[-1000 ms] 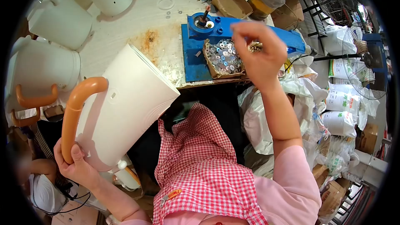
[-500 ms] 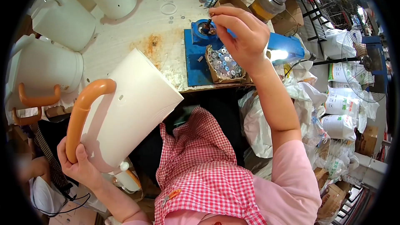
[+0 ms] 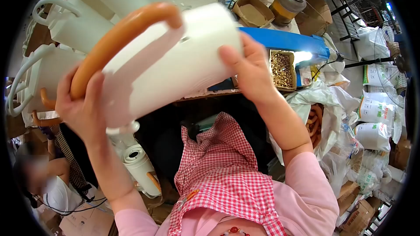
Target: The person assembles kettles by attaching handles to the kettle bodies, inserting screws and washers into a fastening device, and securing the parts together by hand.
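Observation:
A white plastic jug body with an orange handle is held up on its side above the table's front edge. My left hand is closed around the handle's lower end, its fingers against the jug wall. At the jug's other end, my right hand grips the rim, thumb on the outside and the other fingers partly hidden behind it. Whether anything small is in the right fingers is hidden. The jug covers most of the blue press, whose blue arm shows behind it.
A cardboard box of brass-coloured small parts sits under a lamp at right. More white jugs stand at left. A plastic bag of orange handles is at lower right. Another person is at lower left.
The jug has been raised rightward and turned more level over the table. My right hand has left its pinch above the blue press and now grips the jug's rim.

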